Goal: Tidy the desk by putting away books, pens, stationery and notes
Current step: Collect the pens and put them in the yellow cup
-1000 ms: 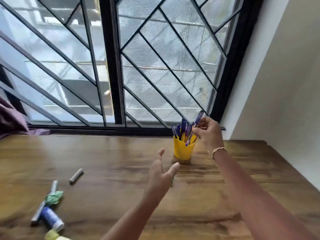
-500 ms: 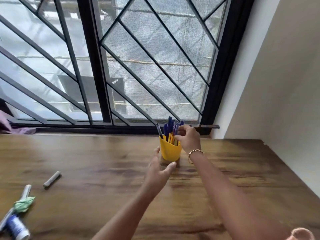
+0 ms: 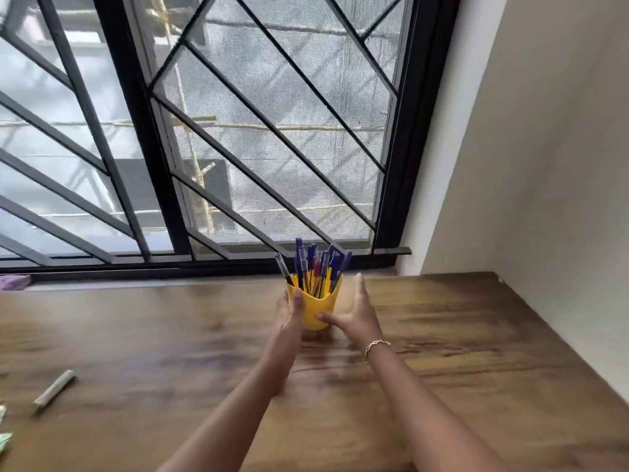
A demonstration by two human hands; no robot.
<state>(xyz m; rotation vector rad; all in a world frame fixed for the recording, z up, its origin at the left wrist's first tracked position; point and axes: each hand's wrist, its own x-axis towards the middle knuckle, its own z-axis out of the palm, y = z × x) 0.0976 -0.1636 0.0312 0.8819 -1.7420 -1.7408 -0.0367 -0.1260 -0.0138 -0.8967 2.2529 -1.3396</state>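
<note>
Wooden desk (image 3: 476,369) fills the whole lower half, dark brown grain, a bit smeared by motion blur. Closest to the camera, both bare forearms run up from the bottom edge toward the middle. At the far left edge, well apart from the arms, a scrap of something green (image 3: 4,441) pokes into view, too cut off to say what it is. A little past it a short grey stick (image 3: 54,391) lies flat on the wood, maybe a marker, hard to tell.

Further in, the right wrist wears a thin gold bracelet (image 3: 376,345). Then come the hands, close together with the yellow cup (image 3: 316,303) between them. The left hand (image 3: 289,313) grips the cup from its left side, thumb laid on the front wall near the rim, other fingers hidden behind. The right hand (image 3: 355,315) is spread, with its thumb tip touching the lower front of the cup and its fingers straight, pointing up just beside the right side. Can't tell if those fingers actually touch it.

The cup is upright toward the back of the desk, near the window sill, and it's packed with pens (image 3: 316,264), mostly blue caps plus one reddish, all fanning out.

Behind that, a bit of purple cloth (image 3: 13,282) sits at the sill on the far left. Then there's the black-framed window (image 3: 401,165) with diagonal grille bars, and a plain pale wall (image 3: 544,165) on the right.
</note>
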